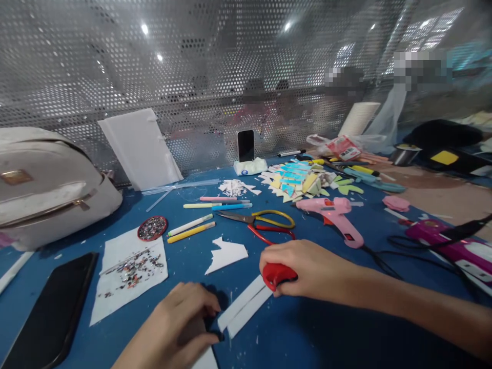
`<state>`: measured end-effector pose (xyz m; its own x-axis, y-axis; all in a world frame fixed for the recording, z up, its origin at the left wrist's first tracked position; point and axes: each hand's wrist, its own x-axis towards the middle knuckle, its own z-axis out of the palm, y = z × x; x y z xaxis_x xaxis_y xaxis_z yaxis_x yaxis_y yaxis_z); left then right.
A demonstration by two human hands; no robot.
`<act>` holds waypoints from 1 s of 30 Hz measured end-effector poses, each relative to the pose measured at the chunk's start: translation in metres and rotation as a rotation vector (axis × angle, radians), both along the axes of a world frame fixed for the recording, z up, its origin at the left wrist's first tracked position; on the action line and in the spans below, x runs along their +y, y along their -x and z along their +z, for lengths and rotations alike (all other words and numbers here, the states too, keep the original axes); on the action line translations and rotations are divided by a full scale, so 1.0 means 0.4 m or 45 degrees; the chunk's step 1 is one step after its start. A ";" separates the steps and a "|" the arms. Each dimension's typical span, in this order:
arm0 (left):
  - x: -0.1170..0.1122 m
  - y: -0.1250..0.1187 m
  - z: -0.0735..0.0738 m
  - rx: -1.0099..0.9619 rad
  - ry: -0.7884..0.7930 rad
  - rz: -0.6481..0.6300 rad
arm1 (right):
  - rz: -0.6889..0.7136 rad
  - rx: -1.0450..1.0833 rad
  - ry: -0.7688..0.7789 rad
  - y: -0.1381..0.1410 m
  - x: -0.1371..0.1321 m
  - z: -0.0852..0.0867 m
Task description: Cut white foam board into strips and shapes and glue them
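My right hand (307, 269) is closed round a red-handled cutter (277, 274), held down on the upper end of a long white foam strip (244, 305) on the blue table (307, 328). At the strip's near end my left hand (180, 325) has its fingers curled and pressing on the white foam. The strip shows a lengthwise cut line. A jagged white foam offcut (226, 254) lies just beyond the hands.
Scissors (265, 219), a pink glue gun (336, 215), coloured pens (215, 205), a dish of sequins (152, 228), paper with scattered sequins (128, 271), a black phone (49, 312), a white bag (46, 184), a pile of coloured foam pieces (300, 179), and a cabled purple tool (453, 246) surround the hands. A perforated metal screen (192, 77) closes the back.
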<state>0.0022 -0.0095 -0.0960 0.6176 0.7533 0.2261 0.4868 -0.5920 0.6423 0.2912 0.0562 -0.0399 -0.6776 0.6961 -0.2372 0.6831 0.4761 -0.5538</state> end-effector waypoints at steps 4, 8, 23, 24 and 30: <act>0.008 -0.010 0.000 0.022 -0.025 -0.019 | 0.024 0.061 0.023 0.006 -0.003 -0.004; 0.008 -0.008 -0.007 0.043 0.010 -0.022 | 0.007 0.095 0.015 0.010 -0.009 -0.004; 0.009 -0.008 0.034 0.165 -0.427 -0.063 | 0.068 0.423 -0.202 -0.008 -0.015 0.006; 0.003 -0.008 0.038 0.260 -0.554 -0.078 | 0.070 0.565 -0.285 -0.011 -0.018 0.011; -0.037 -0.025 0.014 0.751 -1.147 -0.229 | -0.048 0.914 -0.724 -0.013 -0.038 0.061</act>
<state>0.0121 -0.0241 -0.0904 0.8943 0.3473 0.2820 0.4352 -0.8213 -0.3688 0.2964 0.0410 -0.0153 -0.5040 0.6037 0.6177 0.2859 0.7915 -0.5402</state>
